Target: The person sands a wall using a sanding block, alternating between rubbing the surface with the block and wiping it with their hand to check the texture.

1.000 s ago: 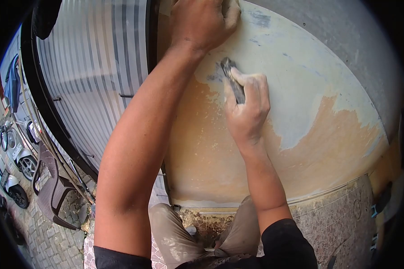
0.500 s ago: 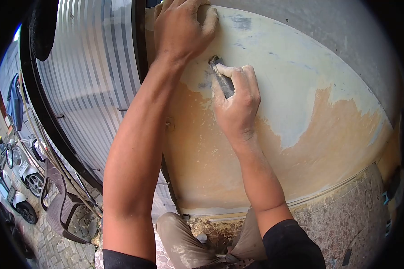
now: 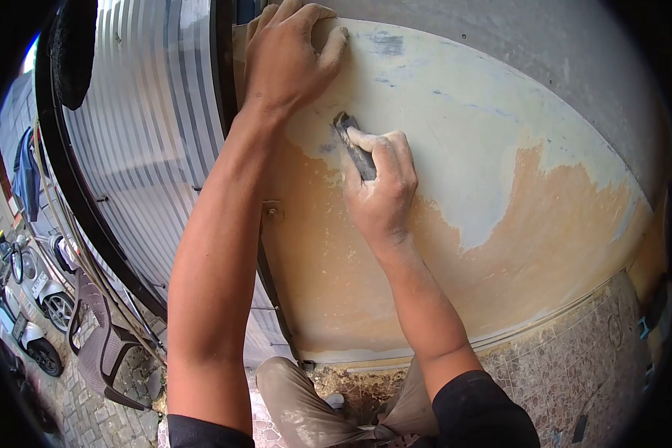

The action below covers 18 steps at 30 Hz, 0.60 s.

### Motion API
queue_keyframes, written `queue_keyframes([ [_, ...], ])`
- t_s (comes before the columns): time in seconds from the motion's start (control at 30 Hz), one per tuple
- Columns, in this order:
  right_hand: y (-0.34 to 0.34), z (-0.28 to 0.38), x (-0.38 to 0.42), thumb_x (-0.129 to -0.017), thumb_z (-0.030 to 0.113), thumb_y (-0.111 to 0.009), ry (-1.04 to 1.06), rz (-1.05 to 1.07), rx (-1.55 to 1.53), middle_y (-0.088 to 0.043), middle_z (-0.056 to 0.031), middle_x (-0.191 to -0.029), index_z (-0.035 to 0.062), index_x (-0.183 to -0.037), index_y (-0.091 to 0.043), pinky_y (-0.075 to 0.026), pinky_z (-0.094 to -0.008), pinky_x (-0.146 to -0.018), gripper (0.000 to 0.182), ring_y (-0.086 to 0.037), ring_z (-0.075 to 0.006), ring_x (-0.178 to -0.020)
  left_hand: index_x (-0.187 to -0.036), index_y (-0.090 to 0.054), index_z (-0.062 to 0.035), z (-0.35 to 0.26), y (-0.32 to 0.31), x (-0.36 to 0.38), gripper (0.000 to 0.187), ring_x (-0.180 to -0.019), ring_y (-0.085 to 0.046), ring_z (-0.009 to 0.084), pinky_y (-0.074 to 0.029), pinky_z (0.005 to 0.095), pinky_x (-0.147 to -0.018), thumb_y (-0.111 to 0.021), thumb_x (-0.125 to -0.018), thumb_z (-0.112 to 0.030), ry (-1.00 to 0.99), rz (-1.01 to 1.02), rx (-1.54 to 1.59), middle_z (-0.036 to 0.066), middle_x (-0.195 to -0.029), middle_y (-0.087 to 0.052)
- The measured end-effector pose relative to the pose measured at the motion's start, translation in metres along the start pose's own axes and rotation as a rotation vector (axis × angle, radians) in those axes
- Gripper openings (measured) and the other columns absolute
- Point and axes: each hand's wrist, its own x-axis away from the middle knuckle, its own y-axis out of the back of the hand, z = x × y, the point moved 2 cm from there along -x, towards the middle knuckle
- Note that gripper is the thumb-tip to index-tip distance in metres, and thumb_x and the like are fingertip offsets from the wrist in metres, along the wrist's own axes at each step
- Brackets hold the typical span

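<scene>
A curved panel [image 3: 396, 284] stands upright before me, pale whitish above and worn orange-tan below. In my right hand [image 3: 384, 175], closed with the thumb along its side, is a dark grey, dust-coated sanding block [image 3: 360, 155]. It is held slanted against the panel, near the border between the pale and tan areas. My left hand [image 3: 287, 56] rests at the panel's upper left edge, thumb apart and fingers bent over the rim; the contact under its palm is hidden. Pale dust coats the fingers of both hands.
A ribbed translucent sheet [image 3: 149, 127] in a black frame borders the panel on the left. A grey wall [image 3: 545, 45] rises behind. At left are a brown woven chair [image 3: 104, 343], parked scooters [image 3: 26, 321] and hanging cables. Patterned tiles [image 3: 560, 366] cover the floor.
My right hand and the sanding block have shifted slightly down and left across the panel. The left hand stays at the top edge, while the view has moved a little.
</scene>
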Motion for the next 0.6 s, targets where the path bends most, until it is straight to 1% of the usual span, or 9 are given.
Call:
queue_keyframes([
  [0.13, 0.024, -0.003, 0.069, -0.078, -0.006, -0.075, -0.038, -0.027, 0.070, -0.055, -0.0094, -0.086, 0.0061, -0.101, -0.067, -0.048, -0.0404, -0.067, 0.026, -0.058, -0.0299, -0.077, -0.106, -0.069, 0.0024, -0.002, 0.004, 0.002, 0.027, -0.106, -0.059, 0.0336, -0.046, 0.0437, -0.097, -0.068, -0.090, -0.019, -0.017, -0.013, -0.032, 0.016, -0.105, -0.063],
  [0.23, 0.023, -0.004, 0.065, -0.080, -0.005, -0.074, -0.114, -0.005, 0.051, -0.055, -0.0099, -0.085, 0.0062, -0.101, -0.067, -0.048, -0.0409, -0.067, 0.025, -0.057, -0.0307, -0.077, -0.108, -0.069, 0.0026, -0.004, 0.004, 0.002, 0.029, -0.106, -0.059, 0.0344, -0.046, 0.0446, -0.098, -0.068, -0.089, -0.020, -0.010, 0.018, -0.034, 0.017, -0.106, -0.063],
  [0.3, 0.009, 0.001, 0.015, -0.080, -0.005, -0.075, -0.037, 0.031, 0.065, -0.056, -0.0101, -0.085, 0.0061, -0.100, -0.068, -0.048, -0.0406, -0.067, 0.024, -0.058, -0.0302, -0.077, -0.109, -0.069, 0.0028, -0.003, 0.003, 0.003, 0.030, -0.106, -0.059, 0.0349, -0.046, 0.0448, -0.097, -0.068, -0.089, -0.019, -0.040, -0.021, -0.052, 0.017, -0.106, -0.063],
  [0.33, 0.005, 0.003, -0.001, -0.080, -0.005, -0.075, -0.039, 0.034, 0.069, -0.056, -0.0101, -0.085, 0.0061, -0.100, -0.068, -0.048, -0.0406, -0.067, 0.024, -0.058, -0.0302, -0.077, -0.109, -0.069, 0.0028, -0.004, 0.002, 0.002, 0.030, -0.106, -0.059, 0.0349, -0.046, 0.0448, -0.097, -0.068, -0.089, -0.019, -0.037, -0.020, -0.048, 0.017, -0.106, -0.063],
  [0.4, -0.003, 0.008, -0.021, -0.077, -0.007, -0.075, -0.074, 0.033, 0.024, -0.056, -0.0123, -0.085, 0.0027, -0.099, -0.067, -0.048, -0.0400, -0.068, 0.025, -0.058, -0.0299, -0.077, -0.109, -0.069, 0.0029, -0.004, 0.004, 0.003, 0.030, -0.107, -0.059, 0.0353, -0.047, 0.0449, -0.097, -0.068, -0.088, -0.019, -0.007, -0.002, -0.009, 0.018, -0.107, -0.063],
  [0.43, -0.001, 0.007, -0.015, -0.077, -0.007, -0.075, -0.073, 0.039, 0.022, -0.056, -0.0123, -0.085, 0.0027, -0.099, -0.067, -0.048, -0.0400, -0.068, 0.025, -0.058, -0.0299, -0.077, -0.109, -0.069, 0.0029, -0.003, 0.005, 0.003, 0.030, -0.107, -0.059, 0.0353, -0.047, 0.0449, -0.097, -0.068, -0.088, -0.019, -0.001, -0.003, -0.010, 0.018, -0.107, -0.063],
  [0.5, 0.009, 0.003, 0.017, -0.079, -0.006, -0.076, -0.049, -0.010, 0.039, -0.056, -0.0100, -0.085, 0.0060, -0.100, -0.068, -0.048, -0.0403, -0.066, 0.025, -0.058, -0.0296, -0.076, -0.110, -0.068, 0.0025, -0.002, 0.006, 0.002, 0.031, -0.107, -0.059, 0.0350, -0.047, 0.0445, -0.096, -0.069, -0.088, -0.018, -0.032, 0.016, -0.024, 0.018, -0.107, -0.062],
  [0.53, 0.014, -0.003, 0.044, -0.078, -0.007, -0.076, -0.053, -0.039, 0.043, -0.057, -0.0096, -0.084, 0.0048, -0.098, -0.068, -0.048, -0.0393, -0.066, 0.025, -0.058, -0.0285, -0.075, -0.110, -0.068, 0.0025, 0.003, 0.002, 0.002, 0.031, -0.107, -0.059, 0.0350, -0.047, 0.0445, -0.096, -0.069, -0.088, -0.018, -0.043, 0.006, -0.029, 0.018, -0.107, -0.062],
  [0.6, 0.027, -0.007, 0.084, -0.078, -0.008, -0.077, -0.044, -0.070, 0.068, -0.057, -0.0093, -0.083, 0.0037, -0.097, -0.068, -0.048, -0.0387, -0.065, 0.024, -0.058, -0.0275, -0.074, -0.120, -0.071, -0.0093, 0.015, -0.011, 0.007, 0.038, -0.107, -0.064, 0.0291, -0.050, 0.0418, -0.096, -0.075, -0.089, -0.031, -0.141, -0.099, -0.178, 0.009, -0.108, -0.069],
])
